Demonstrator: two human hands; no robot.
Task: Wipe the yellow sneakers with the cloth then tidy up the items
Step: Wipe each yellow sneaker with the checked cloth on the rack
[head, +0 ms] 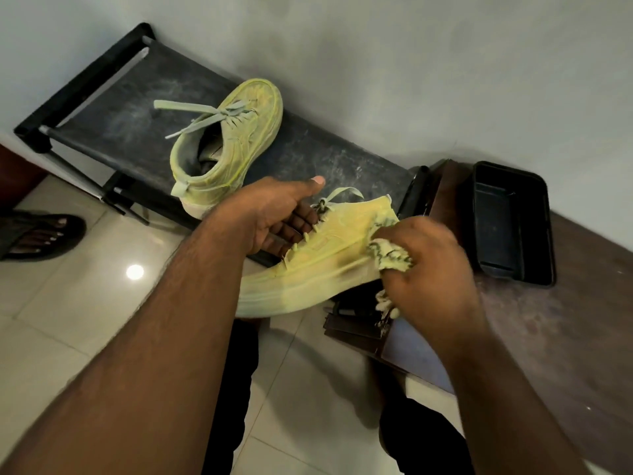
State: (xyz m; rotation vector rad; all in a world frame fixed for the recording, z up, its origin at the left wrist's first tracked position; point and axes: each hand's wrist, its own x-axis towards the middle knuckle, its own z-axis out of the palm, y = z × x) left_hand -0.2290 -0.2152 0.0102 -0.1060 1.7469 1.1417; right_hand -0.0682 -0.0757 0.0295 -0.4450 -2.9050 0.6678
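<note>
You have a single wide-angle view, worn on your head and aimed forward and steeply down. It sits close over your forearms, so they fill the lower frame, with the black rack (308,145), the wall and the tiled floor (68,303) beyond them.

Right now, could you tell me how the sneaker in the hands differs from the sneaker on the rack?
The held sneaker is off the rack, gripped by the left hand while the right hand rubs the cloth on it; the other sneaker rests untouched on the black rack. The held one lies tilted sideways; the other sits upright on its sole. Both are yellow, laced and look dusty.
</note>
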